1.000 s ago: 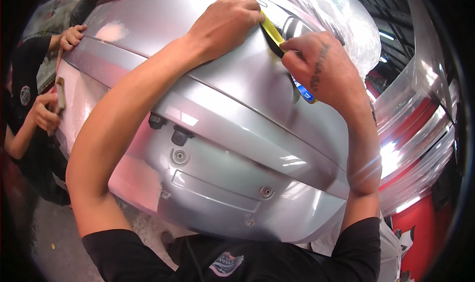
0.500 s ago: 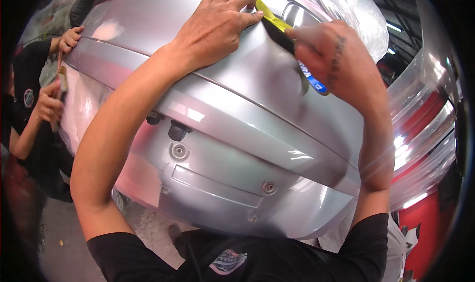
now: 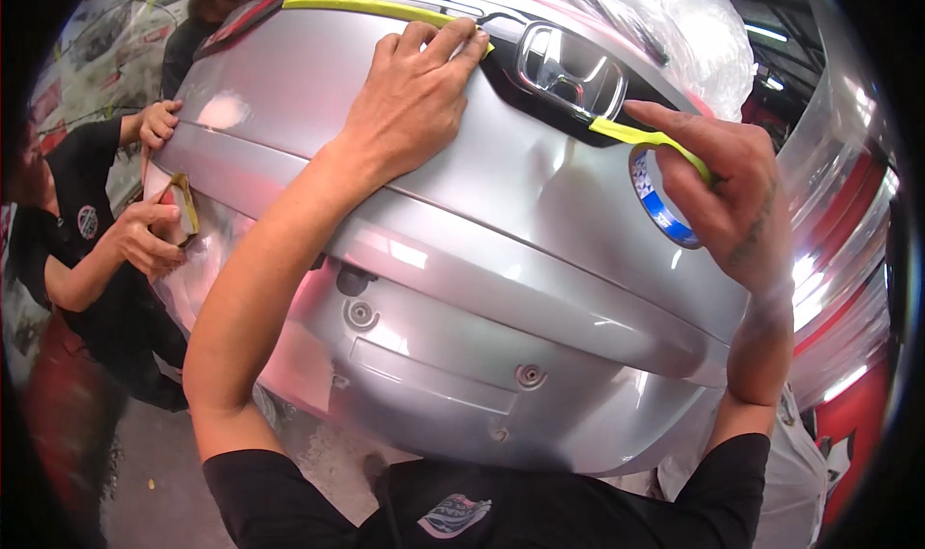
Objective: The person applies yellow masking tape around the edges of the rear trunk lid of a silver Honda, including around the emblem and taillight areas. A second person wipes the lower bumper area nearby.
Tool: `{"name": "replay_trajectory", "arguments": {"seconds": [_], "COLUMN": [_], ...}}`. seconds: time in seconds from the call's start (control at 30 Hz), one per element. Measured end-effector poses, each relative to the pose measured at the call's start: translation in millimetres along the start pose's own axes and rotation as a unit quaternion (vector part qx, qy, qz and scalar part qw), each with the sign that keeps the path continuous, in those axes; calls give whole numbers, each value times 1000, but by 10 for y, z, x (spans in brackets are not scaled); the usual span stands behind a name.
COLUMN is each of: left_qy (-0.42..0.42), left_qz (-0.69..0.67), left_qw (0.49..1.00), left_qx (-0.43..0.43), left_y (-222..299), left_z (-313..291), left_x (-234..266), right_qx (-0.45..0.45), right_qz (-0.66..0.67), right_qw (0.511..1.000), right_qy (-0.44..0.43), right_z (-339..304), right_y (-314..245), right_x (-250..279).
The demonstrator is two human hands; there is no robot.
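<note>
A strip of yellow masking tape (image 3: 371,9) runs along the dark trim at the top of a silver car tailgate (image 3: 578,226). My left hand (image 3: 416,96) presses bunched, bent fingertips on the strip's right end, beside the chrome emblem (image 3: 568,72). My right hand (image 3: 723,178) is closed on a roll of masking tape (image 3: 660,207) with a blue-and-white core, its index finger pointing toward the emblem. From the roll a short yellow length reaches the trim under the emblem. Bare dark trim shows between the two tape pieces.
At the left, a co-worker's hand (image 3: 149,236) holds a yellow-edged pad against the pinkish bumper corner; their other hand (image 3: 159,123) rests on the car's edge. Clear plastic sheeting (image 3: 699,43) covers the car's upper right. A red surface (image 3: 858,424) stands at the right.
My right hand has moved right and down with the roll, uncovering the emblem. The tape no longer spans between my hands. The view has shifted, and the co-worker's pad hand has changed position.
</note>
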State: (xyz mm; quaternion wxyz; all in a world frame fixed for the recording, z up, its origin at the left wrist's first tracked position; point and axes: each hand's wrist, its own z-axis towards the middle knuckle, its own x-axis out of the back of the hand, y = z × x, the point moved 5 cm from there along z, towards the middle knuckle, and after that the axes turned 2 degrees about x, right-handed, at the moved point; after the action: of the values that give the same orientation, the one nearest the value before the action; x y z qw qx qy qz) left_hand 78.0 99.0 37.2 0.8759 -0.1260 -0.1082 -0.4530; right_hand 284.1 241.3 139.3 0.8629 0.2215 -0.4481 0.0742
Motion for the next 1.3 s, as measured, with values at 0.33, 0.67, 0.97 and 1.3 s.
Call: {"name": "replay_trajectory", "arguments": {"seconds": [0.33, 0.67, 0.97, 1.3], "left_qy": [-9, -13, 15, 25], "left_qz": [39, -55, -11, 161], "left_qw": [998, 997, 997, 974], "left_qx": [40, 51, 69, -160], "left_y": [-76, 123, -170, -326], "left_z": [49, -187, -41, 253], "left_x": [-22, 112, 69, 30], "right_qx": [37, 84, 88, 89], "right_qz": [37, 27, -96, -87], "right_qw": [996, 987, 983, 983], "right_qy": [69, 133, 130, 136], "right_z": [65, 249, 196, 186], "right_y": [-138, -197, -261, -222], "right_x": [-139, -395, -664, -670]}}
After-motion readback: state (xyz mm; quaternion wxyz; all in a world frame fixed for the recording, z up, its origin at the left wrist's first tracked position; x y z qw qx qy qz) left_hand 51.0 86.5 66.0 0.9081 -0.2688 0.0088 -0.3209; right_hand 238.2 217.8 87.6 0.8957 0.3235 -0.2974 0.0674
